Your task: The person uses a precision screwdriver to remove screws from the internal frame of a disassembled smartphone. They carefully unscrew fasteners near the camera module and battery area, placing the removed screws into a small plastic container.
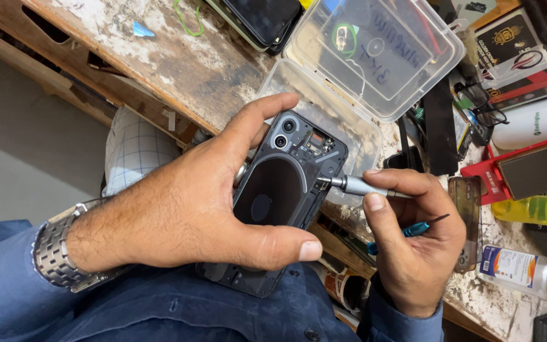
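Observation:
My left hand (185, 209) grips a dark phone (286, 183) with its back cover off, thumb along the lower edge and index finger curled over the top. Two camera lenses and a round coil show on the phone's back. My right hand (413, 234) pinches a silver precision screwdriver (356, 185), its tip touching the phone's right edge near the top. A blue-handled tweezer (416, 228) is tucked in the same hand's palm.
An open clear plastic box (375, 63) lies on the worn wooden bench (178, 57) just behind the phone. Other phones (264, 19), a red holder (495, 183), a yellow bottle (539, 211) and a white bottle (520, 269) crowd the right side.

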